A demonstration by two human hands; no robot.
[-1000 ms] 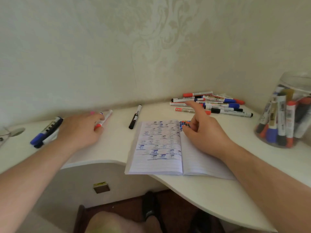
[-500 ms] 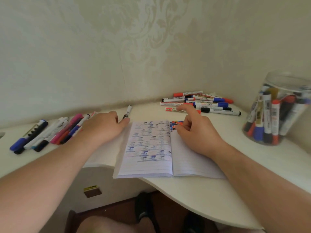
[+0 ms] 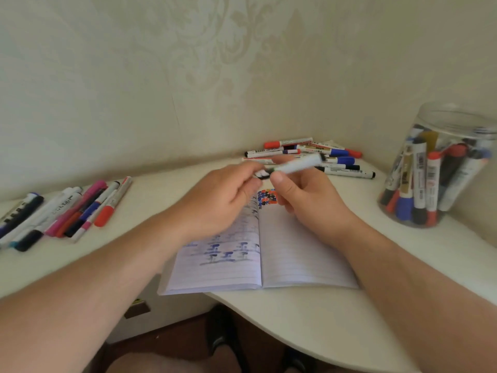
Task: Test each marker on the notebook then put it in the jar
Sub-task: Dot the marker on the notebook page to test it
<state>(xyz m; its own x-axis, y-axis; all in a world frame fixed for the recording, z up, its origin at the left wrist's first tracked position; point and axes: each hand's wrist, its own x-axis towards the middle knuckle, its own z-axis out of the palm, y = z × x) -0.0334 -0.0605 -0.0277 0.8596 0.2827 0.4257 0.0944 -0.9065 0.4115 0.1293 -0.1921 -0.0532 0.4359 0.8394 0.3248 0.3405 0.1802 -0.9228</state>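
- Both hands hold one white marker (image 3: 295,165) above the open notebook (image 3: 269,254): left hand (image 3: 223,200) pinches its black end, right hand (image 3: 309,195) grips the barrel.
- Loose markers (image 3: 309,157) lie far behind; a jar (image 3: 441,168) of markers stands right.

Both forearms reach in from the lower corners, meeting at frame centre. The left hand (image 3: 223,200) and the right hand (image 3: 309,197) have their fingers curled, each pinching something.

We see a white table (image 3: 309,324), cream damask wallpaper (image 3: 215,63), a lined notebook (image 3: 295,259) with blue, red, black swatches, a clear jar (image 3: 457,125)
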